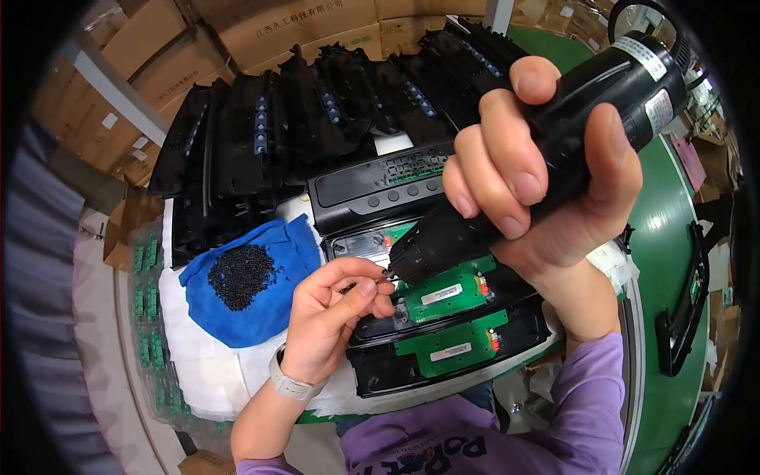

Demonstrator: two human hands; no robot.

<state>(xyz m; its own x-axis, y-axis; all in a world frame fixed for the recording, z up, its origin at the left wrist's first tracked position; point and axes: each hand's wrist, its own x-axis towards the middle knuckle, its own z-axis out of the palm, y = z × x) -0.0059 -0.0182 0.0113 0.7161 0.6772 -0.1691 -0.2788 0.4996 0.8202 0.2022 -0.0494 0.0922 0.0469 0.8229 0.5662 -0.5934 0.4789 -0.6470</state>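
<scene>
Slanting down to the left, the black power driver (435, 245) is held over the green circuit boards (467, 299) by the right hand (526, 186), fingers and thumb wrapped round its barrel. Its tip is met by the curled left hand (328, 313) — perhaps for guidance; whether the pinch is fully closed, or on what, cannot be told. Small black pieces (241, 277) are heaped on a blue cloth (229, 332) near the left hand, apparently for easy reach. The boards are partly hidden beneath driver and hands.

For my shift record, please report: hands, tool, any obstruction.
Right hand gripping black power tool. Left hand at its tip. Tool partly covers green board.
</scene>
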